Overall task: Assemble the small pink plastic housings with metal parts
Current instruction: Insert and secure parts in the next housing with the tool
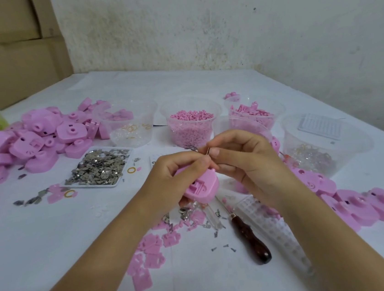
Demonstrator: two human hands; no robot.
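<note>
The pink housing [203, 188] is held above the table [54, 244], tilted, with its open recessed side facing up. The left hand [178, 178] grips it, fingers curled round its upper end. The right hand [248, 163] meets the left at the fingertips and pinches a small metal part [208, 152] between thumb and forefinger, just above the top edge of the housing. Whether the part touches the housing cannot be told.

Directly under the hands lie loose metal bits and flat pink pieces [150, 248]. Below the right hand a dark wooden-handled tool [250, 239] lies on the table. To the right of the right wrist runs a row of pink housings [360, 205]. Beyond the left hand sits a white tray [90, 186] heaped with metal pieces, and further to the left a big pile of housings [39, 136]. Beyond both hands stands a clear tub [190, 103] full of pink granules, with other clear tubs on either side of it.
</note>
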